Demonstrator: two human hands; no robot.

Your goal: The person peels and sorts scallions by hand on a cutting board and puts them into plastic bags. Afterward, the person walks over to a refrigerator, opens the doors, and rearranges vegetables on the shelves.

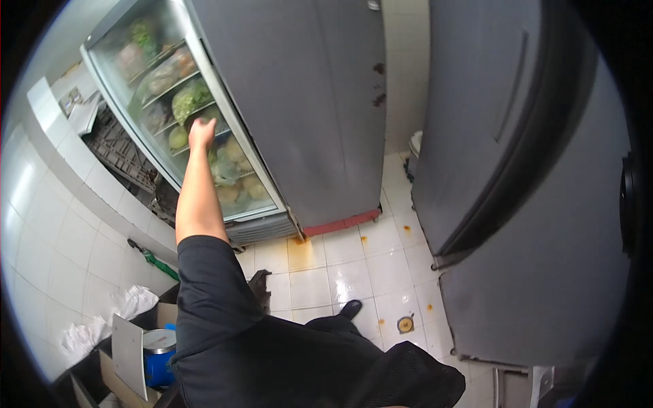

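Note:
My left hand (202,133) is stretched far forward, in front of the glass door (235,139) of an upright display fridge. Its fingers look curled, with the thumb standing out to the right. A small dark patch shows at the fingertips; what it is, I cannot make out. Around the hand, behind the glass, are a leafy green vegetable (190,100), a round pale-green vegetable (178,137) and bagged produce (228,166) on shelves. My right hand is out of view; only a black sleeve (422,374) shows on that side.
Large grey cabinets (292,102) stand beside the fridge, another grey unit (524,292) at right. The tiled floor (326,272) has rust stains and a drain (405,324). At lower left are a blue drum (160,367), white bags (102,323) and a green umbrella (160,264).

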